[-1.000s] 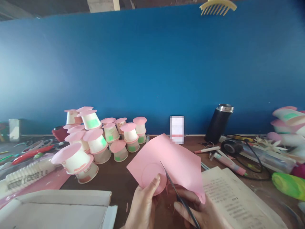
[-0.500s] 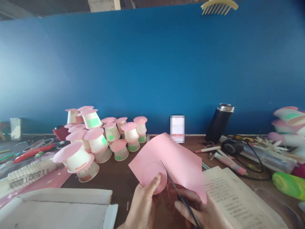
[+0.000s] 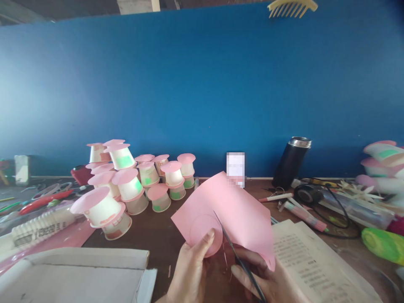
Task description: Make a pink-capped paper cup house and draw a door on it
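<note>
My left hand [image 3: 189, 273] pinches a pink paper sheet [image 3: 236, 210] at its lower left, thumb pressed on a circle outlined there. My right hand [image 3: 268, 282] grips black scissors [image 3: 236, 256] whose thin blades run up into the sheet just right of the circle. The sheet is held tilted above the brown table [image 3: 158, 235], partly covering my right fingers.
A pile of white paper cups with pink lids [image 3: 126, 185] stands at the left. An open cardboard box [image 3: 75, 273] lies at the lower left, an open book [image 3: 312, 265] at the lower right. A black flask [image 3: 290, 162], pens and cables sit to the right, before a blue wall.
The pink sheet has tipped up slightly and shifted a little right. Both hands keep their grip and barely move.
</note>
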A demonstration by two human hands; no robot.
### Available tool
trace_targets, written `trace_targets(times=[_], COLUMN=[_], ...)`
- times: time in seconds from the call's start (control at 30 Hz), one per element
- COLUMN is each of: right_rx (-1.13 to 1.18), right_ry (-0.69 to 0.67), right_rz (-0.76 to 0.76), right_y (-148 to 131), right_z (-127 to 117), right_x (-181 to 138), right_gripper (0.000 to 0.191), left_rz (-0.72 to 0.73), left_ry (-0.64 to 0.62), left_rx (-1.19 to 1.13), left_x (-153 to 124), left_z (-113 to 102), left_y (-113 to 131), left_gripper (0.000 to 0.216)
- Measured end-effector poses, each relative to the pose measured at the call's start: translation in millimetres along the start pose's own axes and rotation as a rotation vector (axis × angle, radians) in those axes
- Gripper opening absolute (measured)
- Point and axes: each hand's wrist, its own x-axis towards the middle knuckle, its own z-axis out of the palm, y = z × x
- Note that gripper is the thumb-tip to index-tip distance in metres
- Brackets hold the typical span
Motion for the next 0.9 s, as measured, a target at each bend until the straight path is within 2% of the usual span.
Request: trace_targets(times=[0.17,0.43,0.63,0.9], right_rx=[-0.012,0.004,0.0,0.04], right_ry=[0.078,0.1,0.086,0.061], right_rz=[0.041,-0.058,0.072,0.122], right_y=[-1,-4,1,7], right_z=[2,0,1,0], right_x=[-5,-3,-7,-5], right_gripper=[0.045,0.046,0.047,0.051], left_rz=[-0.002,0.012,0.006,0.022], left_ry=[0.007,-0.013,0.0,0.034], left_rx=[0.007,-0.003,0.027,0.03], left_x=[-2,-3,-5,-5], left_z=[3,3,3,6], left_y=[3,3,7,8], left_gripper=[0.048,0.053,0.053,0.054])
